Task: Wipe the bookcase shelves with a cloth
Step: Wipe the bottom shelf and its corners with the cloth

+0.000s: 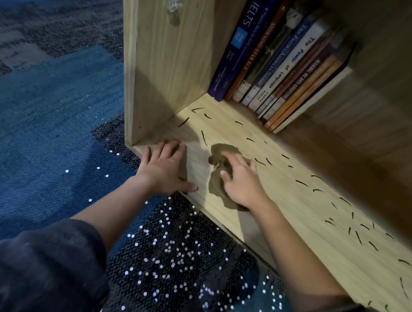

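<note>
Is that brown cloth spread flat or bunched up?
Bunched up: the cloth lies crumpled in uneven folds under the right hand, on the bottom shelf.

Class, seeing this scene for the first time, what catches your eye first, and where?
The right hand presses a brown cloth on the bottom shelf, amid scattered dark slivers. The left hand rests flat at the shelf's front corner. Leaning books stand at the back; white dots speckle the carpet.

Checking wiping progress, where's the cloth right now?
In the head view, the cloth lies under the right hand on the bottom shelf, just right of the left hand.
</note>
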Demonstrator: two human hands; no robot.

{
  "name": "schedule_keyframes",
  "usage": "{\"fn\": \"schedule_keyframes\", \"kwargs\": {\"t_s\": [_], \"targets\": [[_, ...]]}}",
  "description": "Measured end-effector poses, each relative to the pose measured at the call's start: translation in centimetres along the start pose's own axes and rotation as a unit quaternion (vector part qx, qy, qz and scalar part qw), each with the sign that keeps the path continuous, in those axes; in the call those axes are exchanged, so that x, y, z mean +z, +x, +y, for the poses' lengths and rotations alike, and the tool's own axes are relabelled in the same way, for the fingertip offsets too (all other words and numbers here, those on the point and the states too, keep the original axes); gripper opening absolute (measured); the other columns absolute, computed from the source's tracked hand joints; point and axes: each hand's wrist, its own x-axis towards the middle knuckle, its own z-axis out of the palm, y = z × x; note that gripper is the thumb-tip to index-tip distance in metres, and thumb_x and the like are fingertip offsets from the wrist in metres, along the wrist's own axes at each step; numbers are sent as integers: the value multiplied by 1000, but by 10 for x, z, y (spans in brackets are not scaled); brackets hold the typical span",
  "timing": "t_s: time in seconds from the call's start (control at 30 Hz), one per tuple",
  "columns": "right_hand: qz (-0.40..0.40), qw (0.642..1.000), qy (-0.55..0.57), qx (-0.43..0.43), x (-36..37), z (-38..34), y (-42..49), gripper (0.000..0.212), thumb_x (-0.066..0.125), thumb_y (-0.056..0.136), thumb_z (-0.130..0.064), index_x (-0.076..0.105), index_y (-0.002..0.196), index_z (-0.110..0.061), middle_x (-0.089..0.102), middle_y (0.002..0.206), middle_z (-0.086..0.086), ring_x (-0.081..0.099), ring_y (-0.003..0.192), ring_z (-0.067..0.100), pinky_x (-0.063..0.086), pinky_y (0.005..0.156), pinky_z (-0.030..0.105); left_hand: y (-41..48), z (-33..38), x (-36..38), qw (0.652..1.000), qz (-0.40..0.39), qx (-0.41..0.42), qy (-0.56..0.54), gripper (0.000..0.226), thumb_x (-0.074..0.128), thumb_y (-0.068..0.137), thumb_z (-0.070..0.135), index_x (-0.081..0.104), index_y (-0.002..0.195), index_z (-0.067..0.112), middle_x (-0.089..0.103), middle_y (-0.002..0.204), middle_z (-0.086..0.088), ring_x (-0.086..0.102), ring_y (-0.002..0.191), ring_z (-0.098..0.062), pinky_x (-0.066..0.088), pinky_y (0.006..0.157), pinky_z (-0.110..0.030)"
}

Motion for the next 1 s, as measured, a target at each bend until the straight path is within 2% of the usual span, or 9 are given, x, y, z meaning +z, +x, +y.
{"fn": "schedule_keyframes", "kwargs": {"t_s": [0.17,0.33,0.47,0.53,0.63,0.73,0.83,0.9,1.0], "targets": [[37,996,3,-85,30,5,-48,45,40,91,-24,42,135,-32,38,141,-16,26,128,18,28,106,42,0,-1,1,1000,2,6,9,108,58,76,65,-7,150,19,-8,157,2,-12,143,-22,-8,115,-48],[72,997,13,-30,23,9,-14,44,39,94,-18,42,136,-28,38,143,-9,25,128,19,27,109,47,-1,-1,1,1000,4,9,3,108,58,77,64,-8,149,18,-9,157,1,-14,143,-23,-10,114,-48],[63,991,20,-120,37,0,-41,41,42,93,-16,50,131,-28,43,138,-13,28,126,15,25,107,39,-1,-4,-3,1000,-5,17,2,105,60,78,60,-5,150,19,-7,157,1,-9,144,-23,-7,115,-46],[72,994,12,-78,29,11,-37,40,43,93,-16,50,130,-30,43,137,-15,28,124,14,30,106,40,0,-7,-8,1000,0,20,3,100,60,79,59,2,150,20,-1,157,1,-1,144,-24,0,116,-45],[105,994,12,20,17,10,8,43,39,93,-18,45,134,-30,42,138,-11,30,122,18,31,106,45,-1,-12,-13,999,51,-8,7,97,58,75,66,12,149,22,10,155,-2,10,142,-26,7,116,-45],[80,997,4,11,24,-23,51,45,36,94,-21,40,137,-35,37,142,-13,30,124,22,29,107,45,-1,-14,-8,997,61,-38,8,102,51,73,74,9,149,21,5,156,-3,6,143,-25,6,116,-42],[61,998,-4,-35,31,-40,49,45,36,94,-21,43,135,-39,36,144,-15,28,126,21,31,105,40,-2,-13,2,996,65,-49,24,110,45,69,81,-1,149,22,-3,157,-2,-2,144,-23,-2,116,-41],[95,993,-8,-69,35,-28,24,42,38,94,-20,48,132,-35,41,141,-16,31,121,18,32,101,36,0,-13,5,996,70,-44,18,113,48,68,81,-3,149,21,-4,157,-1,-6,144,-22,-5,117,-41],[147,985,-9,-92,41,-9,3,42,38,91,-20,55,128,-27,49,135,-12,37,113,22,35,95,39,1,-16,6,996,81,-45,0,115,50,66,80,-3,149,22,-6,157,1,-10,144,-19,-6,117,-42]]}}
